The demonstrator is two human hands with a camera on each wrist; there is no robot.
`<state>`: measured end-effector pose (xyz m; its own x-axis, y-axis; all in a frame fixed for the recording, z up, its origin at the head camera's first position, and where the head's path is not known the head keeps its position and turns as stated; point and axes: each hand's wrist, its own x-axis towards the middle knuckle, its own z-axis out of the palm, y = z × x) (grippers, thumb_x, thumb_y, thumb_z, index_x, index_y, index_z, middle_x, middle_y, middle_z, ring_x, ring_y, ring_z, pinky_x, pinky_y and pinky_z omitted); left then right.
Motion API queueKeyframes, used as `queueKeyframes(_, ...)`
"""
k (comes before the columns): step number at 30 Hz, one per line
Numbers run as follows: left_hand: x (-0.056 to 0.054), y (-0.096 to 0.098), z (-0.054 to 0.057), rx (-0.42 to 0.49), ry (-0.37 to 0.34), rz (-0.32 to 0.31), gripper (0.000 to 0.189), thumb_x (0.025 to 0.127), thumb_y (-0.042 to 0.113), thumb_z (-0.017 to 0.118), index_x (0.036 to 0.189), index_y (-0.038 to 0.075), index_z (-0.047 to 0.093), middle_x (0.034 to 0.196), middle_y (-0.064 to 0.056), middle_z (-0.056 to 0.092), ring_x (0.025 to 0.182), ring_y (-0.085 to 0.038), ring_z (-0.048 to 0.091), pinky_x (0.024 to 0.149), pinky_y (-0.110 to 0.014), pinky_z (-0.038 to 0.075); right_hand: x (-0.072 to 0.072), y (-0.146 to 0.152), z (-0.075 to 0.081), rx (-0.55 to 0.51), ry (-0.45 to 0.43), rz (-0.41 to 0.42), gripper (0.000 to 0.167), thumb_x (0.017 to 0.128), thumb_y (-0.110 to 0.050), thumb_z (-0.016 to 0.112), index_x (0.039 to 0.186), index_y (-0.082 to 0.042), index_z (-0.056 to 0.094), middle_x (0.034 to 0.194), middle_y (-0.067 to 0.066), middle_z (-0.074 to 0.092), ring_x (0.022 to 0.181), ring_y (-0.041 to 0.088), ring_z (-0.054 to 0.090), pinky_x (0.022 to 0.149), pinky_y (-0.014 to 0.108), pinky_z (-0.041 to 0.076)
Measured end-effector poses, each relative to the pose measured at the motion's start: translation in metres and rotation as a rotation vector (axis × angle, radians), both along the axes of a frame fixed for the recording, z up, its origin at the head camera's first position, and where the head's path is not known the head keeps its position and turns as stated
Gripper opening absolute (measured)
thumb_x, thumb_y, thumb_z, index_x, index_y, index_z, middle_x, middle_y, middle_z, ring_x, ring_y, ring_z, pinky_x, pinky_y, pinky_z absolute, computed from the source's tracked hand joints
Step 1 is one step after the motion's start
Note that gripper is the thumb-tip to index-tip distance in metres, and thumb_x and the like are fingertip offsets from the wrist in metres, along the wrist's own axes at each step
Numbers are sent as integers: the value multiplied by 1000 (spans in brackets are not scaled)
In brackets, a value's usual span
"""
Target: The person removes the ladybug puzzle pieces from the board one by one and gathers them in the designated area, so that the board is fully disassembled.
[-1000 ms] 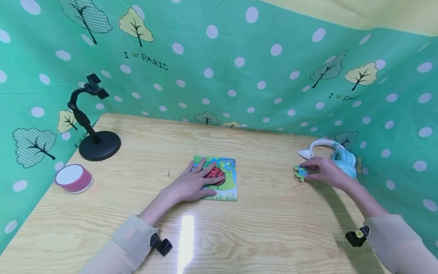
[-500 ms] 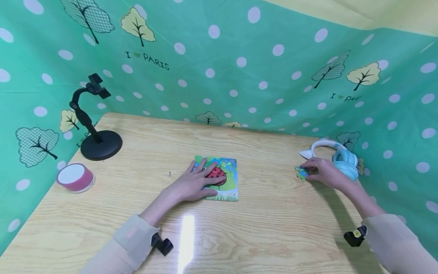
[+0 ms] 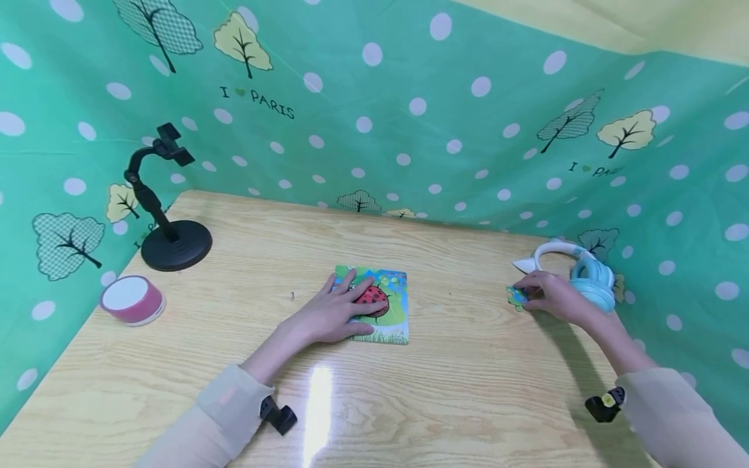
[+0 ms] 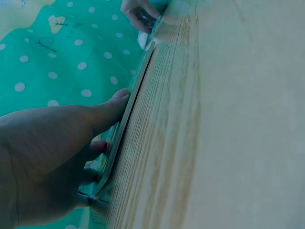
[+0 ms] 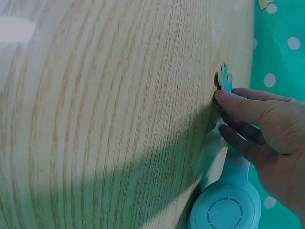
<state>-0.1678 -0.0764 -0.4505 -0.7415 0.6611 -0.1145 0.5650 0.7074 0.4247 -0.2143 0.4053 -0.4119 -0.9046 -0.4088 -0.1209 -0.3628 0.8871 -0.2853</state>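
My left hand point(image 3: 333, 315) lies with spread, straight fingers on a square ladybug jigsaw puzzle point(image 3: 399, 312) near the table's middle. The left wrist view catches the puzzle's thin edge point(image 4: 125, 125) from the side, with the thumb along it. Over at the right, my right hand point(image 3: 552, 297) pinches a small green and blue puzzle piece point(image 3: 515, 298) between thumb and fingers, close over the tabletop. In the right wrist view, the rounded tabs of this piece point(image 5: 225, 76) stick out past the fingertips, and its remainder is hidden by them.
Light blue and white headphones point(image 3: 593, 283) lie right beside my right hand. At the left stand a black phone stand point(image 3: 175, 246) and a pink and white round container point(image 3: 133, 300). A green dotted cloth point(image 3: 404, 136) hangs behind the wooden table point(image 3: 445, 390).
The head view has drifted slightly, so the scene sits a little farther right. Slightly less of the puzzle piece shows at my right fingertips. My left hand stays on the puzzle.
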Motion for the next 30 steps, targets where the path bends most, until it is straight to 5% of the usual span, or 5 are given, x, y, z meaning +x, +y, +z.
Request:
queueKeyframes(10,-2,1,-3,33,-2,20,55,99,54,59,151,37,51,174,-8,18,161,-44,3,127,-70,6,0,1,0,-24,-3,19,43,82,-6,84,122,2,72,101,15,72,90,27,70,75,41,60)
queueKeyframes(15,-2,1,-2,32,1,34,58,97,55,62,150,34,53,173,-7,20,161,-44,5,127,-70,8,0,-4,6,-77,13,15,42,85,0,80,126,6,69,109,22,73,89,28,72,72,31,60)
queueKeyframes(24,-2,1,-1,4,9,63,74,95,60,63,158,27,42,173,-2,20,162,-39,6,129,-66,7,-5,-39,16,-162,66,-68,35,98,-9,69,131,0,68,122,22,70,98,30,70,82,38,62)
queueKeyframes(30,-2,0,0,2,15,64,75,95,61,62,159,26,41,174,-2,20,162,-38,7,129,-65,8,-3,-72,12,-314,165,-113,30,98,-10,69,128,-3,71,122,18,73,98,28,71,81,24,60)
